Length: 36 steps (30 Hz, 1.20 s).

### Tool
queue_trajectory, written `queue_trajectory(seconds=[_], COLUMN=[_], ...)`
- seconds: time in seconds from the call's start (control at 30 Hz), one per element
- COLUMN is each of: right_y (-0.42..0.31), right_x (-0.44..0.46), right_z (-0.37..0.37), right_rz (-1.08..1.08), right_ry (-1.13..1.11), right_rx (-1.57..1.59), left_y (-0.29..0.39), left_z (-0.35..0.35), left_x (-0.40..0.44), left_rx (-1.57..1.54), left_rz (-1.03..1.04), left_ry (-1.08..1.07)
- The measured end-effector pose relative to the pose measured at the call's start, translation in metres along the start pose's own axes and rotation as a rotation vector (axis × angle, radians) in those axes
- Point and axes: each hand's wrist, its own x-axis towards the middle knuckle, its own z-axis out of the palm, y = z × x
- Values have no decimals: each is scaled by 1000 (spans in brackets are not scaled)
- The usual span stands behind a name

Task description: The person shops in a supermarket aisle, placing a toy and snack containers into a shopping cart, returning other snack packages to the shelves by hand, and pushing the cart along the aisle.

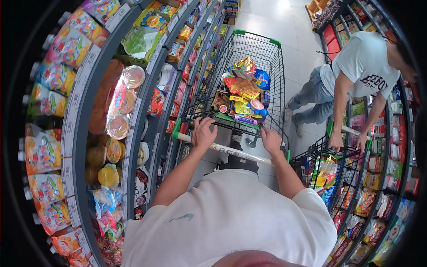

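My left hand [204,132] lies over the left part of the shopping cart's white handle [242,154], its fingers slightly apart and touching the cart's rear edge. On the right side, my right hand [270,139] rests at the same rear edge with loosely bent fingers, its wrist just above the handle. Neither hand holds any goods. Ahead of both hands is the black wire cart [276,58] with green corners. Inside it lies a pile of snack packets [241,86], with a blue package [262,79] and a pink round lid [256,104].
Shelves with drinks pouches [42,149], cups and candy curve along the left. To the right, another person [364,66] leans with both hands at a second cart [318,155] holding packets. More stocked shelves [376,182] stand behind. Pale floor tiles [262,18] extend ahead.
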Motion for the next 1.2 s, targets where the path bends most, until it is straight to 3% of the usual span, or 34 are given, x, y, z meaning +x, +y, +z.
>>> queue_trajectory(seconds=[0.4,0.57,0.77,0.9,1.2], right_y=[0,15,19,19,23], right_x=[-90,-117,-149,-164,-186], right_z=[8,26,27,26,29], right_rz=[10,-32,-11,-9,-20], right_ry=[-10,75,28,27,49], right_rx=[23,1,10,19,25], left_y=[-2,-1,2,3,-11], left_z=[-11,-16,-22,-18,-14], left_x=[-87,-115,-144,-158,-175], left_rx=[-58,-131,-138,-200,-239], left_rz=[23,-78,-137,-198,-170], left_ry=[68,59,44,133,-10])
